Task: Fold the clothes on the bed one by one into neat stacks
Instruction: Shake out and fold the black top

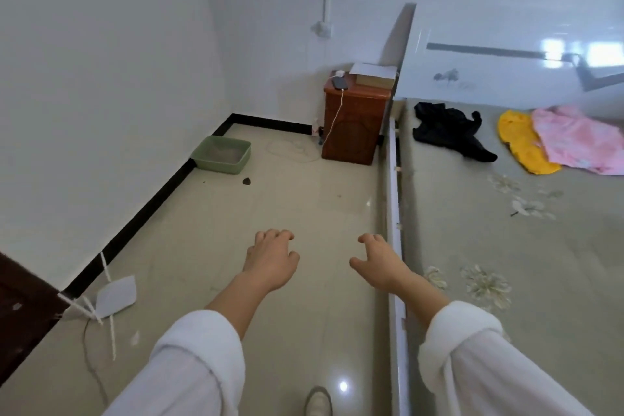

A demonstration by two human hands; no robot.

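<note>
Three crumpled garments lie near the head of the bed (472, 233): a black one (449, 132), a yellow one (520, 142) and a pink one (577, 142) at the far right, partly cut off by the frame. My left hand (270, 260) hovers over the floor with its fingers loosely curled and nothing in it. Just above the bed's near side rail, my right hand (381, 260) is held out the same way, empty. Both hands are far from the clothes.
A brown nightstand (351, 125) with a phone on a white cable and a book stands at the bed's head. A green tray (223, 154) sits by the wall. A white fan-shaped object and cords (111, 297) lie on the floor at left, beside a dark door.
</note>
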